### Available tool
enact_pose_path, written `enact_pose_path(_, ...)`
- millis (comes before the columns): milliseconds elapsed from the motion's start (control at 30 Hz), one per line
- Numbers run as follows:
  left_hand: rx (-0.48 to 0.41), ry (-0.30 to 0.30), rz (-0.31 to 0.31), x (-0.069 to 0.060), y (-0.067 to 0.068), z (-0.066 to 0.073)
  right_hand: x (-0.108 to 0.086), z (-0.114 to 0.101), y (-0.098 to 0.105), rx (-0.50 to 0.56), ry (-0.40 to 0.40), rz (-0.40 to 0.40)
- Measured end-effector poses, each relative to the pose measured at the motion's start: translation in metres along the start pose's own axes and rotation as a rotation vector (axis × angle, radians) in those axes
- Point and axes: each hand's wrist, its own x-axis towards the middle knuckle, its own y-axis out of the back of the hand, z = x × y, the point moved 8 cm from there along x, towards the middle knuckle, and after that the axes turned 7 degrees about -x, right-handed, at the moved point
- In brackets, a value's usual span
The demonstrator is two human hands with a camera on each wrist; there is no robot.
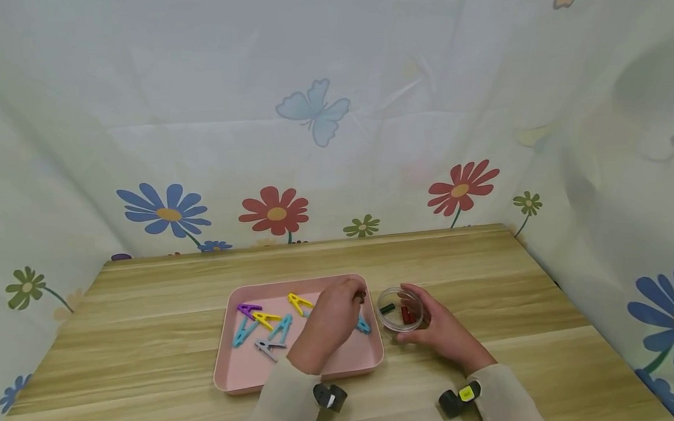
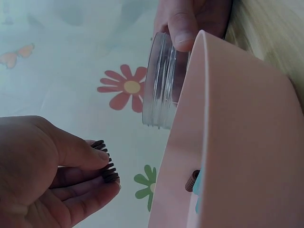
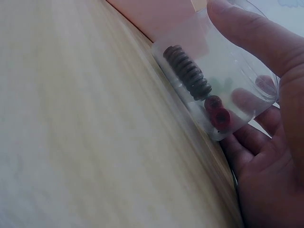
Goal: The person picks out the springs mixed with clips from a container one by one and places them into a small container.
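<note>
My left hand [image 1: 332,319] is over the right part of a pink tray [image 1: 349,359]. Its thumb and fingers pinch a dark coil spring [image 2: 111,175]. Beside the tray, my right hand [image 1: 445,332] holds a clear round jar [image 1: 397,328] around its right side. Through the jar's wall in the right wrist view, a dark spring [image 3: 187,72] lies near two small red pieces [image 3: 219,118], seen end-on. Inside the tray, the left wrist view shows a brown spring [image 2: 191,181] next to something light blue, partly hidden by the tray wall.
Several clips lie in the tray, among them a purple clip [image 1: 249,310], a yellow clip [image 1: 266,320], a grey clip [image 1: 270,348] and a blue clip [image 1: 363,325]. The wooden table [image 1: 151,344] stands against a flowered curtain [image 1: 357,165].
</note>
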Motion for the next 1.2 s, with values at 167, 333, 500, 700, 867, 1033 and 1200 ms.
enact_pose_path(167, -0.008, -0.035, 0.002, 0.0, 0.0, 0.006, 0.001, -0.002, 0.001, -0.01, 0.023, -0.007)
enact_pose_path(333, -0.018, -0.045, -0.005, -0.001, -0.002, 0.009, 0.001, -0.003, 0.001, -0.011, 0.03, -0.011)
enact_pose_path(500, -0.016, -0.056, -0.016, -0.002, -0.006, 0.011, 0.001, -0.003, 0.001, -0.011, 0.019, -0.008)
enact_pose_path(700, -0.009, -0.087, 0.008, -0.004, -0.007, 0.015, 0.001, 0.001, 0.0, -0.012, -0.006, -0.009)
enact_pose_path(867, -0.01, -0.11, 0.018, -0.006, -0.009, 0.018, 0.0, 0.0, 0.001, -0.002, 0.028, -0.014)
enact_pose_path(1033, -0.002, -0.132, 0.033, -0.007, -0.01, 0.021, -0.001, 0.0, 0.001, 0.012, 0.007, -0.017)
enact_pose_path(1200, -0.03, -0.139, 0.031, -0.008, -0.012, 0.022, -0.001, -0.001, 0.0, 0.001, -0.015, -0.013)
